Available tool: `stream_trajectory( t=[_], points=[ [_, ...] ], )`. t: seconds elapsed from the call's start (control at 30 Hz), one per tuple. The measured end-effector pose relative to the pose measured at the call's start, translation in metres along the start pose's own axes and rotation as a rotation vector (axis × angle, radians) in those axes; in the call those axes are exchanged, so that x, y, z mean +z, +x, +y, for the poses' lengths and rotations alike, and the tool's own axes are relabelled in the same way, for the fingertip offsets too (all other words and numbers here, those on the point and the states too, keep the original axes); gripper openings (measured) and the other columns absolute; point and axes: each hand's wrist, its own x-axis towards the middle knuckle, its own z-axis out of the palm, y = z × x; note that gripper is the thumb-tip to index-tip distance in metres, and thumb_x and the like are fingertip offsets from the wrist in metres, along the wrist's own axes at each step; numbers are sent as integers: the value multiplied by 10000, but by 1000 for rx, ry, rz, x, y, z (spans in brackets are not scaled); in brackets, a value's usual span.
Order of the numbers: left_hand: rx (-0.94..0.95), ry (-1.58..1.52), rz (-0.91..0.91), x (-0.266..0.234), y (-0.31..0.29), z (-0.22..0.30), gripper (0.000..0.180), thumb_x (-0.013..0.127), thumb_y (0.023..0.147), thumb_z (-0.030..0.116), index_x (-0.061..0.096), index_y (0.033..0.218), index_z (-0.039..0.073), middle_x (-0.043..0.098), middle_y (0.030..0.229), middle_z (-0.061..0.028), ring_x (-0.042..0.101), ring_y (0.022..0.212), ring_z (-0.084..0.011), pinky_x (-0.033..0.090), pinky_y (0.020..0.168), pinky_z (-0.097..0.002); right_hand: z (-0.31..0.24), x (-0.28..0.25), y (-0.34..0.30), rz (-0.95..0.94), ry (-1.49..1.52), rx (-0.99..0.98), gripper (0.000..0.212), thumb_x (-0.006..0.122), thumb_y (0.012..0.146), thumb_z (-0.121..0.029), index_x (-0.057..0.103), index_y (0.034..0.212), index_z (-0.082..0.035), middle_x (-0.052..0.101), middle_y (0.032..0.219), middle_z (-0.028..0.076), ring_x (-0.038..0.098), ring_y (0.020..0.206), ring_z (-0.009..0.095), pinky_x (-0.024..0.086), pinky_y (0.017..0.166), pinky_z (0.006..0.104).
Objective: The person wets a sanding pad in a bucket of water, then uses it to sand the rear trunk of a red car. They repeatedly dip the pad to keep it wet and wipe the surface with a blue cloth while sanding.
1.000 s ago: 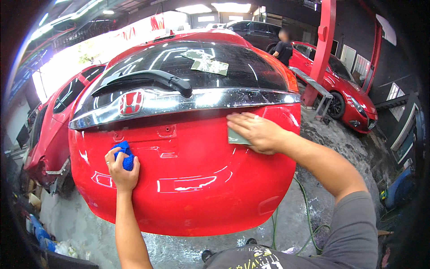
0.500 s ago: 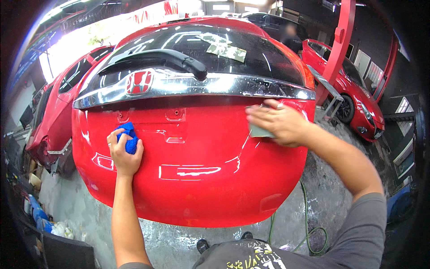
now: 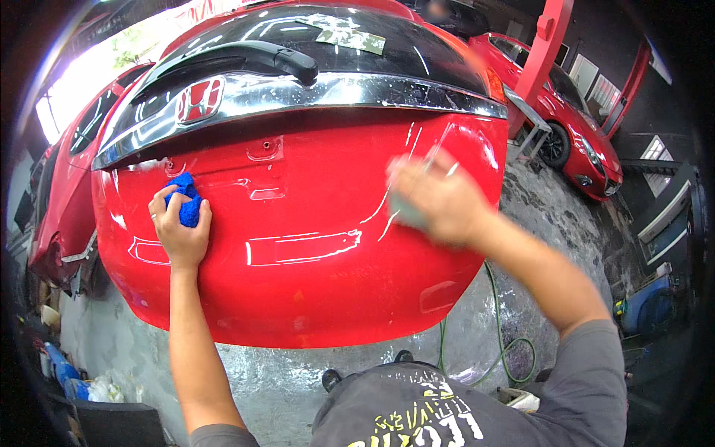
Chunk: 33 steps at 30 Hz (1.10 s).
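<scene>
A glossy red car tailgate (image 3: 298, 302) fills the middle in front of me. On its left part, my left hand (image 3: 182, 237) is closed round a bunched blue microfiber cloth (image 3: 186, 200), which rests against the paint. Over on the right part, my right hand (image 3: 447, 200), smeared by motion, presses a grey-green sheet of sandpaper (image 3: 406, 214) to the panel. The palm and fingers cover most of that sheet. Above both hands runs a chrome trim strip (image 3: 357, 91) with a red badge (image 3: 199, 100).
A wiper (image 3: 246, 56) and some patterned pieces of sheet (image 3: 350, 39) are on the rear window. Red cars stand at left (image 3: 67, 171) and right (image 3: 573, 141), with a red post (image 3: 540, 63) by the latter. A green hose (image 3: 500, 335) lies on the wet floor.
My view has tipped and shifted, so the tailgate sits higher and further left. My right hand has slid the sandpaper a little down the panel. The left hand stays on the cloth.
</scene>
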Motion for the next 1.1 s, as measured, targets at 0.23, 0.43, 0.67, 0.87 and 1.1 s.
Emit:
stream_trajectory(
  t=[0.23,0.43,0.67,0.87,1.1],
  points=[
    [-7,17,10,4,0,6,282,897,829,243,703,909,55,691,1266,-178,607,1199,-411,493,1053,-529,-4,10,-4,-8,-41,56,594,723,984,-324,639,1489,-22,652,1565,197,612,1475,338,379,1282,567],
    [-26,0,7,6,1,14,284,886,852,243,704,940,43,687,1288,-183,614,1208,-419,486,1056,-535,-177,36,59,158,342,121,638,728,937,-309,601,1406,105,659,1427,309,647,1361,451,476,1194,559],
    [23,-24,-5,-2,-5,1,283,895,852,240,713,942,43,680,1315,-204,602,1235,-434,478,1080,-549,-181,39,98,-99,342,107,573,546,1054,-282,560,1541,18,561,1649,212,514,1569,315,243,1308,687],
    [-13,-43,-5,-4,2,16,276,900,808,268,739,903,65,686,1280,-149,605,1215,-414,529,1012,-529,-81,-5,9,-243,-112,255,695,608,1089,-429,489,1635,-15,447,1741,219,422,1635,295,158,1356,637],
    [0,-55,11,1,-1,6,268,894,812,268,746,901,63,687,1284,-156,600,1221,-421,531,1028,-533,-179,52,137,-60,188,81,670,554,1095,-365,475,1639,18,452,1742,207,390,1651,320,217,1364,588]
  ],
)
